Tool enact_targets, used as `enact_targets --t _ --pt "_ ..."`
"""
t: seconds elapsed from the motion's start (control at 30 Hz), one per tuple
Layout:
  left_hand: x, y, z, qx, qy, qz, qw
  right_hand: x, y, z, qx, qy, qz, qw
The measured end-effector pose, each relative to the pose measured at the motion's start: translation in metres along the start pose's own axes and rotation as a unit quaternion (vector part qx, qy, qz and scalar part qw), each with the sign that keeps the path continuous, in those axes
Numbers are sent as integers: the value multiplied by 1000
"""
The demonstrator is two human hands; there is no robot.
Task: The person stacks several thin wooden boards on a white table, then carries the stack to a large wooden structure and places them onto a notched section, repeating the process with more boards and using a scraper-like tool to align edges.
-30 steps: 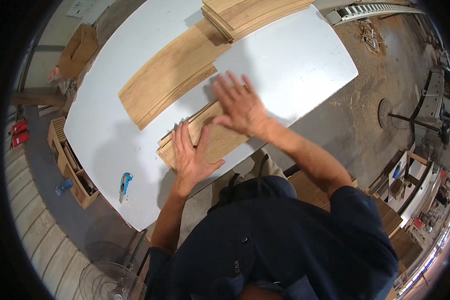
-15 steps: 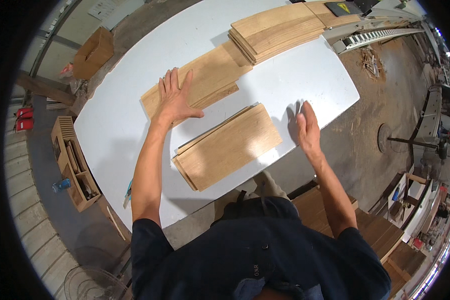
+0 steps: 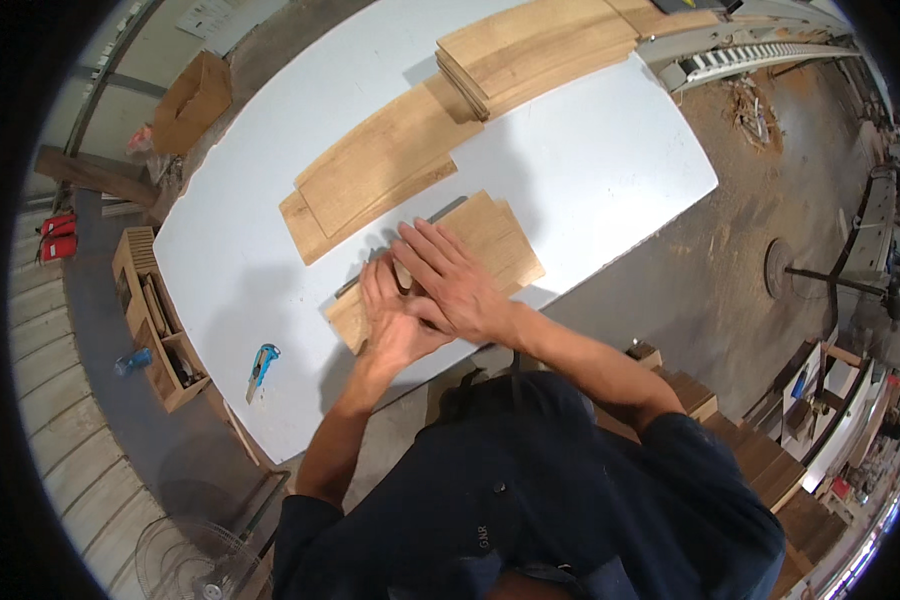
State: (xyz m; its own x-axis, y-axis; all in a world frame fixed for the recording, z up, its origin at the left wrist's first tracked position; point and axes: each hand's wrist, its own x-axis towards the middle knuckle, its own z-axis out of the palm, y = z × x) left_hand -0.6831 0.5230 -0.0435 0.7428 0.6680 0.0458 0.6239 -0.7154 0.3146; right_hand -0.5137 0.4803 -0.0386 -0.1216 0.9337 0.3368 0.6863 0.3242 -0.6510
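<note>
A short stack of light-brown wood planks (image 3: 505, 250) lies near the front edge of the white table (image 3: 580, 180). Both my hands are over this stack, close together, with the thumbs crossing. My left hand (image 3: 395, 325) rests on its left part, fingers stretched toward the far edge. Beside it my right hand (image 3: 458, 285) lies across the middle, its fingers also extended. Neither hand holds anything that I can see. Just beyond are more planks (image 3: 380, 160), staggered over one another and apart from my hands. The near stack's middle is hidden under my hands.
A taller plank pile (image 3: 540, 55) stands at the far right, by a roller conveyor (image 3: 770, 58). On the table's left lies a blue utility knife (image 3: 261, 370). A wooden box (image 3: 155, 320) stands left of the table, a cardboard box (image 3: 192, 103) farther back.
My left hand has left the far planks and come back to the near stack. My right hand has moved left from beside the stack onto it. The far planks lie rearranged.
</note>
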Motion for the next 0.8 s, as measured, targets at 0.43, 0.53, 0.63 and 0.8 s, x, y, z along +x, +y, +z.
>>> enact_targets --t 0.43,0.53,0.63,0.8 --pt "12 -18 -3 -37 -8 -7 999 -22 149 -69 -213 62 204 953" --pt "74 -72 -6 -31 31 -83 996 -66 141 -83 -191 126 234 945" --pt "127 -112 -21 64 -26 -88 994 -90 111 -80 -105 118 285 945" --pt "123 -123 -24 37 -57 -97 993 -95 84 -72 -26 116 312 942"
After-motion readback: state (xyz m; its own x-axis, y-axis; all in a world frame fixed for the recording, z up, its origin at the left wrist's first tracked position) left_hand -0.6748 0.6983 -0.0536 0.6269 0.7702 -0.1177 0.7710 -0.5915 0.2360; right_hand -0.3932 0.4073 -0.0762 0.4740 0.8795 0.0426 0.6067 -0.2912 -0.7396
